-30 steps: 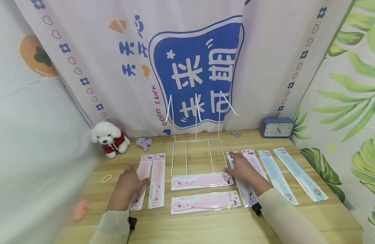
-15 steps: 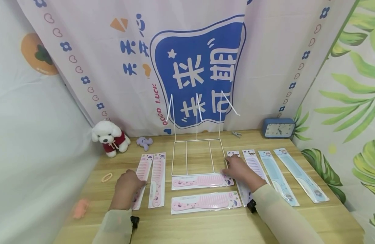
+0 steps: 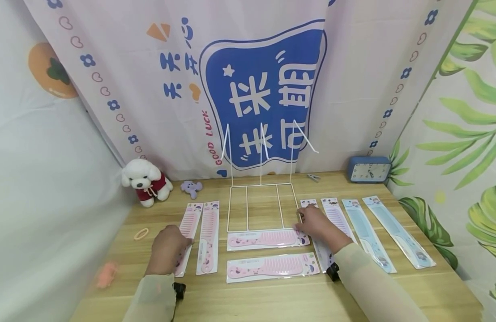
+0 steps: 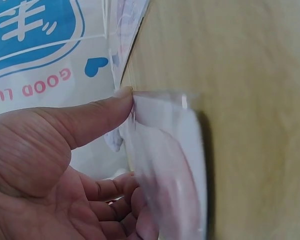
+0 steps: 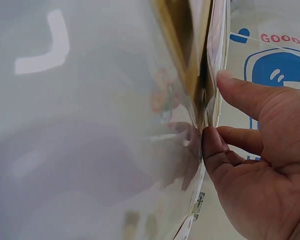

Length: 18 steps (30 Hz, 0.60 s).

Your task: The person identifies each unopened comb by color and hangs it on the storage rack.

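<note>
In the head view my left hand (image 3: 170,248) lies over the leftmost packaged pink comb (image 3: 190,219). The left wrist view shows my thumb (image 4: 107,107) at one edge of that package (image 4: 170,165) and my curled fingers at the other; they hold it. My right hand (image 3: 318,226) is at the near right corner of the white wire rack (image 3: 229,210). Its fingers touch the edge of a packaged purple comb (image 3: 323,255), which it partly covers. Its thumb (image 5: 240,92) lies by the right end of a packaged pink comb (image 3: 264,239); whether it grips anything is unclear.
Another pink comb (image 3: 207,237) stands right of the left hand, and one (image 3: 272,266) lies nearer me. A purple comb (image 3: 336,214) and blue combs (image 3: 361,223) lie right. Plush dog (image 3: 145,181), purple toy (image 3: 190,188), hair tie (image 3: 141,234), clip (image 3: 314,177) and clock (image 3: 369,170) surround them.
My left hand has shifted slightly up and left, with its package barely moved. My right hand has moved a little left toward the rack's corner. The last half second is nearly still.
</note>
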### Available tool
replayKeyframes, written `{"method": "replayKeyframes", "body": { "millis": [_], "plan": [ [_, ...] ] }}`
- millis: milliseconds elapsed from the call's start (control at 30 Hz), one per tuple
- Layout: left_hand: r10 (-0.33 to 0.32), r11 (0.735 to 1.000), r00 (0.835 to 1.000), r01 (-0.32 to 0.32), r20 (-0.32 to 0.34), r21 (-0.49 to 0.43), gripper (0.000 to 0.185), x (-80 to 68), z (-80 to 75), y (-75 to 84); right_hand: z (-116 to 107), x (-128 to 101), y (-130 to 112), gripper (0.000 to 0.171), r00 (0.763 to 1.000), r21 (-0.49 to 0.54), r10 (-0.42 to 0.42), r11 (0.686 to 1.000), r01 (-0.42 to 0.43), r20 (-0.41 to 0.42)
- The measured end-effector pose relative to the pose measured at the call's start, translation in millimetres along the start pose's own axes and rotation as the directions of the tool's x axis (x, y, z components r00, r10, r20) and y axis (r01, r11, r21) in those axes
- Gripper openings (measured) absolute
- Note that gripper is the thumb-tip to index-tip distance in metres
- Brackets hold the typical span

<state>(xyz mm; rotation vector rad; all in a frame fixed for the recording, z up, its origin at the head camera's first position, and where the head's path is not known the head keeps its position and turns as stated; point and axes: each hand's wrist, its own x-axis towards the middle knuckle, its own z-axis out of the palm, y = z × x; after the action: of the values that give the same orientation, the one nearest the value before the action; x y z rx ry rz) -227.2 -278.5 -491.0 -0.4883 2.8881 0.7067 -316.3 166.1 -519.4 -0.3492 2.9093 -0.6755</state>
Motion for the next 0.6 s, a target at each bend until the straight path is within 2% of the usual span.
{"method": "replayKeyframes", "body": {
  "millis": [133, 333, 600],
  "plan": [
    [-0.005, 0.999, 1.0, 0.005, 0.002, -0.04, 0.038, 0.4, 1.1, -1.7, -0.7, -0.9, -0.7, 0.058, 1.0, -0.002, -0.012, 1.0, 0.012, -0.001],
    [0.005, 0.999, 1.0, -0.005, -0.001, -0.044, 0.066, 4.4, 1.0, -6.6, -1.8, -1.1, -2.2, 0.058, 1.0, -0.01, -0.028, 1.0, 0.028, -0.006],
    [0.036, 0.998, 0.999, -0.034, 0.037, -0.048, 0.068, 14.4, -5.1, -18.0, 0.4, -2.1, -2.1, 0.059, 1.0, -0.014, -0.005, 1.0, 0.005, -0.001]
  ]
}}
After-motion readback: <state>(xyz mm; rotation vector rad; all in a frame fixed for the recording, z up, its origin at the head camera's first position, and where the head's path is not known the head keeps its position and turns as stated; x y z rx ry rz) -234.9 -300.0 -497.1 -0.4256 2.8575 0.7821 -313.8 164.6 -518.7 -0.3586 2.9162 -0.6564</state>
